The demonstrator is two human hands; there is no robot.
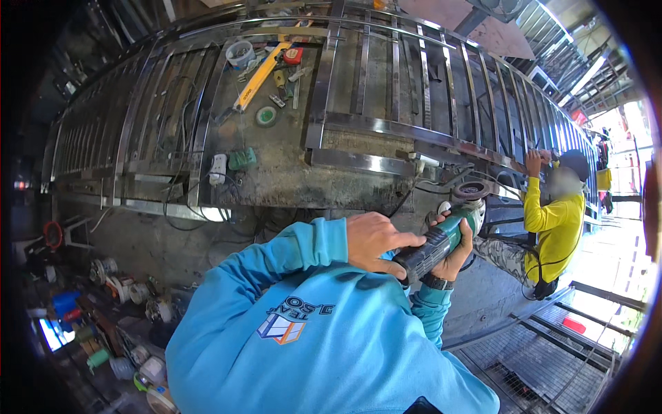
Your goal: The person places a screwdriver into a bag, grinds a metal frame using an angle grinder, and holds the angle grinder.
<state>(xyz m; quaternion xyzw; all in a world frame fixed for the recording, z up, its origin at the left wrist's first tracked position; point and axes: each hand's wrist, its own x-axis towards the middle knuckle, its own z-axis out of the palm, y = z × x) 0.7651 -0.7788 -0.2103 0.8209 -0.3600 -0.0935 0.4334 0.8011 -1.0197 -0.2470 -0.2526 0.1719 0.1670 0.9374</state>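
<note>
The power grinder [441, 241], green and black, is located in front of the person's chest, held off the work surface. Its long axis runs diagonally: the black rear end points to the lower left, the head to the upper right. The disc [472, 190] sits at that upper-right end, with one face visible from above. The right hand [456, 254] grasps the green body close to the head, fingers wrapped around it. The left hand [378, 243] is at the black rear end, its thumb and forefinger extended against the housing.

Beyond the hands is a raised work surface [276, 181], grey, stained and worn. Near its front edge lie a white block [218, 168] and, just beside it, a green bundle [242, 159]; black cables run close by. Farther back lie a round green-faced item [265, 116], a long yellow tool [262, 77] set diagonally and a red tape measure [292, 56]. Barred metal frames [386, 127] extend to both sides. At the right, a co-worker in a yellow top [557, 210] has a raised hand at the frame's edge.

Toward the far side of the surface stands a clear round tub [240, 54], open at the top; its contents are too small to identify.
</note>
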